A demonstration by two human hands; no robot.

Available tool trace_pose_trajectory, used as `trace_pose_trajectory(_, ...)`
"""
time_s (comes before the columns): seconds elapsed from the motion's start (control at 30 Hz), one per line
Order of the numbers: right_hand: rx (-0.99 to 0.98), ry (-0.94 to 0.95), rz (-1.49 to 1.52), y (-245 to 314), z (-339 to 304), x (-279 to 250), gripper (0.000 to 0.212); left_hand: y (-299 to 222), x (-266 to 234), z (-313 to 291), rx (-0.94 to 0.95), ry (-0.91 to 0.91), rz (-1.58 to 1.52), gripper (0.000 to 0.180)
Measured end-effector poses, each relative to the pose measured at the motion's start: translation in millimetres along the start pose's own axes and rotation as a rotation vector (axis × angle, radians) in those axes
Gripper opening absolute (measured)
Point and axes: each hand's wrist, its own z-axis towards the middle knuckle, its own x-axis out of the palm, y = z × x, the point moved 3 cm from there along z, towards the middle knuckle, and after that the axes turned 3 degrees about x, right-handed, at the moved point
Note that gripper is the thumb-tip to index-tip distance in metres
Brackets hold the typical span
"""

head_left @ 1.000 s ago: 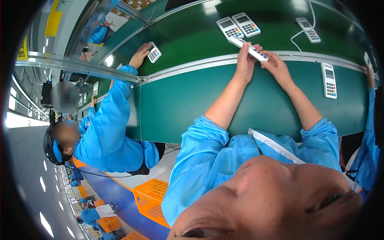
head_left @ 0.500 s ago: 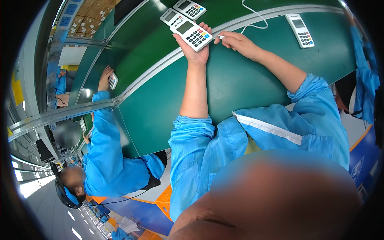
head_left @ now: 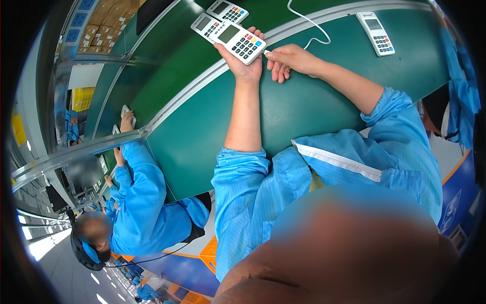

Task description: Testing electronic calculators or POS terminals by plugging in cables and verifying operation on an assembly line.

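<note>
Near this person (head_left: 243, 175) I count four white keypad devices (head_left: 242, 44) (head_left: 205, 24) (head_left: 228, 11) (head_left: 375, 34), one white cable (head_left: 329, 37), and three blue sockets (head_left: 78, 20).

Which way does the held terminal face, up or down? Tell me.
Face up: the terminal in the left hand shows its screen and keys.

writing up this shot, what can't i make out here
Head view:
Underside of held white rectangular keypad terminal: left hand beneath.
How deep the small white plug sits: right hand covers most.
Near end of the white keypad terminal behind: overlapped by the held one.
Blue cloth garment, far right: cut off by dark rim.
</note>
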Motion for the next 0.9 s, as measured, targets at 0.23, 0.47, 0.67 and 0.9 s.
trace_pose_trajectory(0.23, 0.040, 0.007, 0.206, -5, 3, 2, 0.042, 2, 2, -2, 0.048, 0.022, 0.035, 0.085)
trace_pose_trajectory(0.47, 0.019, -0.018, 0.258, -8, 6, 5, 0.041, 4, 3, -1, 0.039, -0.029, 0.008, 0.079)
trace_pose_trajectory(0.67, 0.068, -0.049, 0.249, -9, 7, 5, 0.040, 5, 6, -4, 0.030, -0.043, 0.042, 0.078)
trace_pose_trajectory(0.9, 0.057, -0.047, 0.335, -14, 11, 8, 0.036, 6, 9, -4, 0.031, -0.029, 0.026, 0.077)
